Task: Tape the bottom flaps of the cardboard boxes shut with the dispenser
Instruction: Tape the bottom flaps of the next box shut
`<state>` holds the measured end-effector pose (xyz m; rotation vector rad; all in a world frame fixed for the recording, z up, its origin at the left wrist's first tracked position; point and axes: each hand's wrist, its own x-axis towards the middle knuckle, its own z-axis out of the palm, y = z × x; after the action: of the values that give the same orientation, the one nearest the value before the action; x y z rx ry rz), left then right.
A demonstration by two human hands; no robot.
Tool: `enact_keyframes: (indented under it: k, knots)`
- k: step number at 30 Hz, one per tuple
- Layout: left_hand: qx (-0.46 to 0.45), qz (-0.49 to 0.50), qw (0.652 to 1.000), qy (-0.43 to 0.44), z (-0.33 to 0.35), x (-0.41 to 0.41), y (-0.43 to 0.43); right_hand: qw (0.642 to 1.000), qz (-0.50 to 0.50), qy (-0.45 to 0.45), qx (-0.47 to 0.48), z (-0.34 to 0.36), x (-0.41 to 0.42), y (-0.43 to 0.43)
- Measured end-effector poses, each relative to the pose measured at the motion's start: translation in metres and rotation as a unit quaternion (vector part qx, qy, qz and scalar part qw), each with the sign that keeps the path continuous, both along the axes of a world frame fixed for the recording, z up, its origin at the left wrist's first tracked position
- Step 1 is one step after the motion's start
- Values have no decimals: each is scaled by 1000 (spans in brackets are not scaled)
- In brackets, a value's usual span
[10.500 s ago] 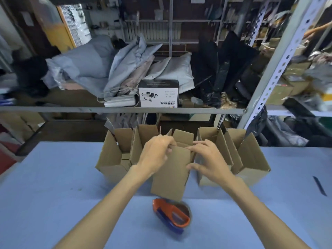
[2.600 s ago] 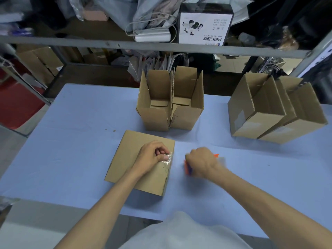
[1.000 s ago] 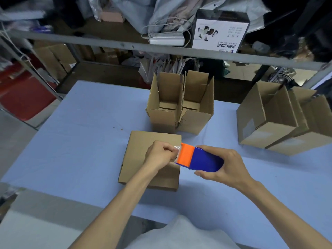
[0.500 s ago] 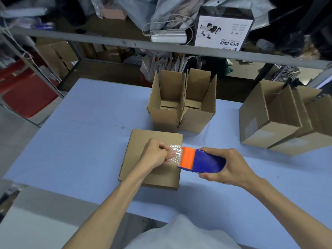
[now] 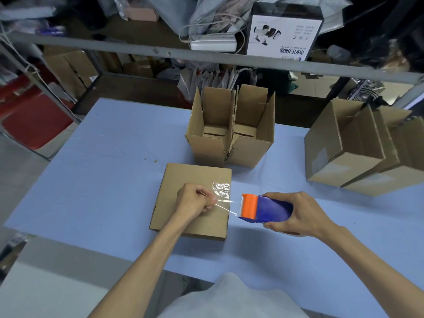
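Cardboard, brown and matte, made up every box on the pale blue counter (image 5: 96,171). The nearest box (image 5: 190,175) lay at near centre with a flat, closed rectangular face turned up. The left grip (image 5: 195,200), a bare hand, rested on that face with its fingers curled, pinching the end of a clear, glossy tape strip (image 5: 226,206). The strip ran taut to the right, past the box's right edge, to the dispenser (image 5: 266,208). A crinkled, shiny patch of tape (image 5: 221,188) lay over the cardboard just beyond the strip.

The dispenser was a rounded blue plastic shell with an orange front and a toothed edge, just right of the box and apart from it. The right grip (image 5: 296,214), also a bare hand, was clamped round the blue body, fingers over the far side and thumb on the near side.

Farther back, a pair of open boxes (image 5: 207,148) stood upright and touching, flaps raised. Two more boxes (image 5: 344,161) leaned together at the right. Beyond the counter ran a grey metal shelf rail (image 5: 160,51), with a white printed carton (image 5: 283,31) on the shelf.
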<state>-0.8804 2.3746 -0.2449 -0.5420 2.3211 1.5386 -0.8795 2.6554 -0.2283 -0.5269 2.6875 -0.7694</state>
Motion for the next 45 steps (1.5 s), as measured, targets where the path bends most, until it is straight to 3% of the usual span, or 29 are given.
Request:
enact_keyframes:
  k: [11,15,23,33,36,41,45]
  knots:
    - [-59,-14,994,87,-20,5,11,998,21,-5,53,-7,-15,0]
    - [-38,-39,996,76,-21,2,9,998,11,-2,59,-8,-15,2]
    - [-59,1,994,92,-29,10,9,999,8,1,53,-11,-14,1]
    - [-164,1,980,110,-35,11,18,997,18,7,78,-16,-18,-4]
    - [-183,-13,979,85,-31,7,22,996,19,12,85,-17,-18,-5]
    - [-289,-41,956,41,-24,2,10,994,36,18,104,-21,-19,-5]
    - [-259,-103,945,169,-25,7,14,992,43,16,114,-24,-20,-8]
